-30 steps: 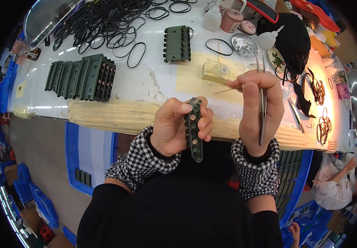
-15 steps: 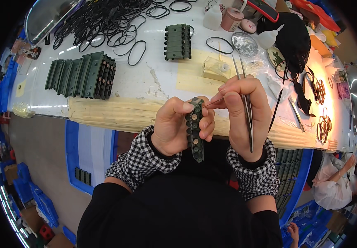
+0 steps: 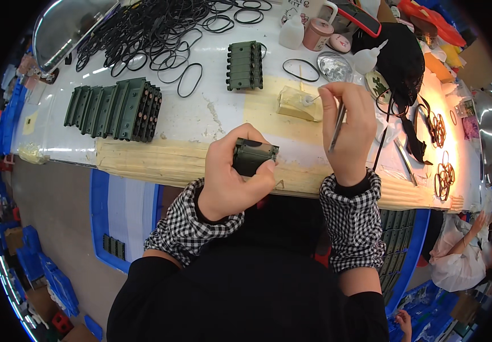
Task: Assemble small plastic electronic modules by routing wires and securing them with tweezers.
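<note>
My left hand [image 3: 226,182] is closed around a dark green toy tank hull [image 3: 251,158], held just above the table's front edge with its broad face turned up. My right hand [image 3: 351,137] keeps a pair of metal tweezers [image 3: 338,126] in the palm. Between its thumb and forefinger a thin stick [image 3: 316,98] is pinched. The stick's tip is at the small whitish nozzle on a tape-wrapped block [image 3: 291,107]; whether it touches I cannot tell. Similar green hulls stand in a row [image 3: 106,111] at the left, and a smaller group [image 3: 245,65] sits further back.
A tangle of black rubber bands [image 3: 149,34] covers the back left. Squeeze bottles [image 3: 291,33], a pink jar [image 3: 318,35] and a black mesh bag [image 3: 397,62] stand at the back right. Blue trays [image 3: 100,211] are below the table. Another person [image 3: 457,256] sits at the right.
My right hand has moved away from the hull, up and right to the taped block, with stick and tweezers. My left hand has turned the hull from its wheeled side to its broad face.
</note>
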`<state>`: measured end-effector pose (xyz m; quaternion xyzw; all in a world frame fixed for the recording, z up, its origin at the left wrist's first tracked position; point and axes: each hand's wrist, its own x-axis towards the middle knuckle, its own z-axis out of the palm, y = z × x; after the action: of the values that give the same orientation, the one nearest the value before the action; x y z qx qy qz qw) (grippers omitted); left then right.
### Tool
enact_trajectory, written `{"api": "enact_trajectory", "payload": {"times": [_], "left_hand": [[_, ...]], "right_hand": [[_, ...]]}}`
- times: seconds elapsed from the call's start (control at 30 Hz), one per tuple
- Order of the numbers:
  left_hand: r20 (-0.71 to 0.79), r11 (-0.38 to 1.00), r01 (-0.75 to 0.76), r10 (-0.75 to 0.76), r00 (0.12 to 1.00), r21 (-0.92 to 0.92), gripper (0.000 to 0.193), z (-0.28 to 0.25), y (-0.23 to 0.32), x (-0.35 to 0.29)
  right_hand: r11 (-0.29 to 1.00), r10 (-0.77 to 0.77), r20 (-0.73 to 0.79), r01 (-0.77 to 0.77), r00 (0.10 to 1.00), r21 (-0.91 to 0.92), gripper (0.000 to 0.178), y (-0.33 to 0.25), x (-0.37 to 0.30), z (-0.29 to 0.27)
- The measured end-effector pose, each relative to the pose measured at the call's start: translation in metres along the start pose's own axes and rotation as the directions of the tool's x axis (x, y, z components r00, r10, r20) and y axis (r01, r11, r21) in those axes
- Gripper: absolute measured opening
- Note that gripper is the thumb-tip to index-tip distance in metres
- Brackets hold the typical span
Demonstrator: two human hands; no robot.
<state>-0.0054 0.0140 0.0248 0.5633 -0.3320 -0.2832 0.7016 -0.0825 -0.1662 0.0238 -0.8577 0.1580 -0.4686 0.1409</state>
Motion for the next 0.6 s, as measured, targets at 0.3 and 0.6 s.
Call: {"api": "enact_trajectory", "payload": {"times": [0.3, 0.6], "left_hand": [[0.029, 0.831, -0.265, 0.289, 0.957, 0.489, 0.017, -0.001, -0.004, 0.001], [0.044, 0.805, -0.292, 0.315, 0.948, 0.516, 0.017, 0.001, -0.003, 0.001]], "right_hand": [[0.829, 0.147, 0.182, -0.221, 0.972, 0.514, 0.007, -0.036, -0.015, -0.031], [0.607, 0.224, 0.367, -0.423, 0.903, 0.672, 0.005, -0.052, -0.025, -0.032]]}}
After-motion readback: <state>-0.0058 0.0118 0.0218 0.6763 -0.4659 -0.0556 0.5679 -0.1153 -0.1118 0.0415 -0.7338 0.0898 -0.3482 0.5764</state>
